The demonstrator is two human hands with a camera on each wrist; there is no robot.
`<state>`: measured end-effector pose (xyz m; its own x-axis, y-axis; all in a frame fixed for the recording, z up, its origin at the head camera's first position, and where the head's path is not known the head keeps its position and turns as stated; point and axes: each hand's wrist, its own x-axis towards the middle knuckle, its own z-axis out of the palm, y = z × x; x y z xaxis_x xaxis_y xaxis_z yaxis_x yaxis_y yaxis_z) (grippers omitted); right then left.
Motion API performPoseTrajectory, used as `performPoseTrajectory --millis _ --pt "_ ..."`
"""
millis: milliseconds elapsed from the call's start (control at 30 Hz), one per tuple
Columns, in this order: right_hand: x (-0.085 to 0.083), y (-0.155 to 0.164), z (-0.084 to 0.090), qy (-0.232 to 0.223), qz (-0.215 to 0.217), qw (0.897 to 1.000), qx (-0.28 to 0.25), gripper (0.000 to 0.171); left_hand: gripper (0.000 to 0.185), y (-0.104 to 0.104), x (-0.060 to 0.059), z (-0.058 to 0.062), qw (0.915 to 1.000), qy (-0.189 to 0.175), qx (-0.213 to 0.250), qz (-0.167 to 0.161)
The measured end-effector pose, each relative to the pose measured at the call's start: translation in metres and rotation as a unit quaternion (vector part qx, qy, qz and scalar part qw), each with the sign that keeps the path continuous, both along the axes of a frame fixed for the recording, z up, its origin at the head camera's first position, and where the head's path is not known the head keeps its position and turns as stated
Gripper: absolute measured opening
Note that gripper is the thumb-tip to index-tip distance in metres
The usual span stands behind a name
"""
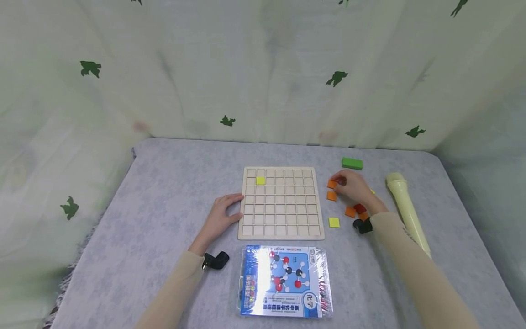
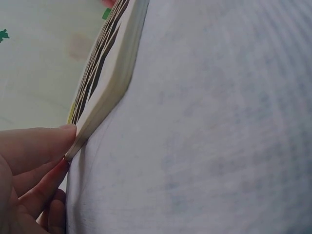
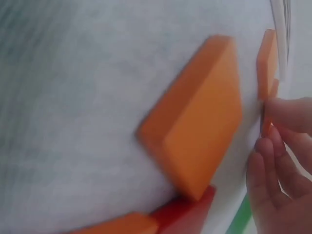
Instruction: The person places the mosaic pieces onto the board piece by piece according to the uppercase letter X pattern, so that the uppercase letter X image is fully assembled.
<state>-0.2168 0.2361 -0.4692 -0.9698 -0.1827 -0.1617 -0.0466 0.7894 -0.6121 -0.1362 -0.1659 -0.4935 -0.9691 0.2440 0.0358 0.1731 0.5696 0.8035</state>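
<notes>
My left hand (image 1: 219, 218) reaches to the left edge of a wooden grid board (image 1: 283, 235), its fingertips and thumb touching the rim. Close up in the left wrist view, the thumb and a finger meet the board's edge (image 2: 109, 92). On the board lies one yellow square tile (image 1: 260, 181), in the upper left. To the right of the board, my right hand (image 1: 354, 185) pinches an orange square tile (image 1: 331, 184) between thumb and fingers, low over the table. Just below it lies another orange tile (image 1: 331, 196). In the right wrist view, the fingers partly cover the pinched tile.
A yellow tile (image 1: 334, 222), an orange tile (image 1: 350, 212) and a red tile (image 1: 360, 209) lie near the right wrist. Behind is a green block (image 1: 352, 163); a cream microphone-shaped object (image 1: 407, 208) lies to the right. A plastic-wrapped chemistry set (image 1: 283, 281) sits in front of the board.
</notes>
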Motion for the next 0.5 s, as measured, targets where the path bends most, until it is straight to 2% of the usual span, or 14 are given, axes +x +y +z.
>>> performPoseTrajectory --millis 133,333,500 --pt "-0.003 -0.012 0.004 -0.003 0.013 1.0 -0.022 0.03 0.051 -0.001 0.0 0.001 1.0 0.002 -0.001 0.002" --pt "-0.011 -0.046 0.009 0.007 0.05 0.996 -0.073 0.028 0.051 -0.001 0.0 0.0 1.0 0.005 -0.005 0.002" --pt "-0.017 -0.074 0.009 0.023 0.083 0.994 -0.071 0.024 0.051 0.0 0.0 0.0 1.0 0.0 -0.003 0.001"
